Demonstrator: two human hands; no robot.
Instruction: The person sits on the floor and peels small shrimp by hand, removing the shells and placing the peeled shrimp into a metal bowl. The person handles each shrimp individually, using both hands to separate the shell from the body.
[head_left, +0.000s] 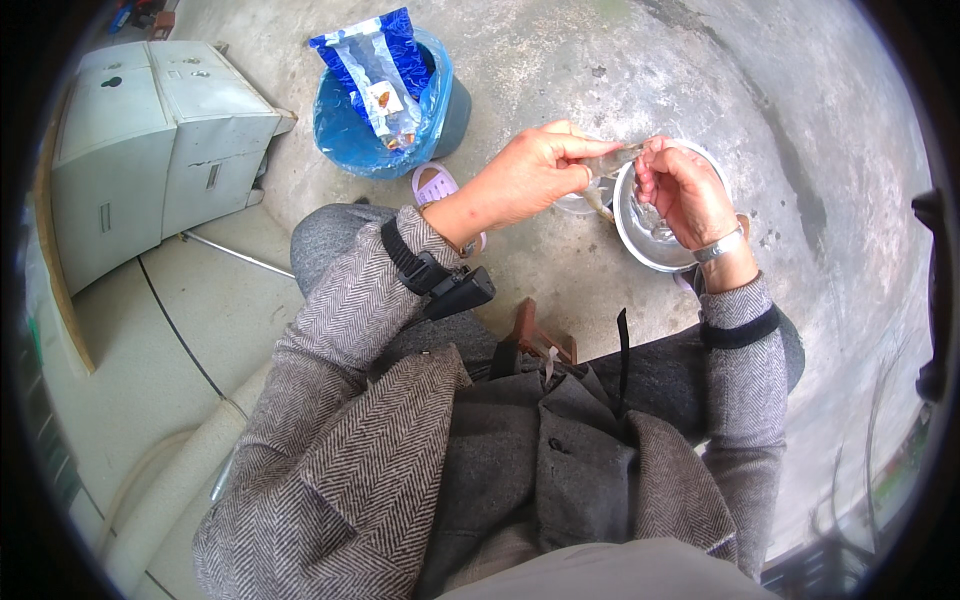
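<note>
My left hand (544, 172) pinches a grey, translucent shrimp (613, 161) between thumb and fingers. From the other side, the fingertips of my right hand (684, 191) are closed on the shrimp's right end. Below my right hand, a round metal bowl (636, 244) stands on the floor with some shiny, wet-looking pieces inside, partly hidden by the hand. A second, pale round dish (574, 204) sits left of the bowl, mostly covered by my left hand and the shrimp. A yellowish thin part hangs under the shrimp, above the dish's edge.
A bin lined with a blue bag (330, 127) stands at upper left, an opened blue and clear plastic package (379, 97) on it. A lilac clog (433, 184) is beside it. White cabinets (150, 135) stand far left. Between my legs is a reddish-brown wooden piece (525, 326).
</note>
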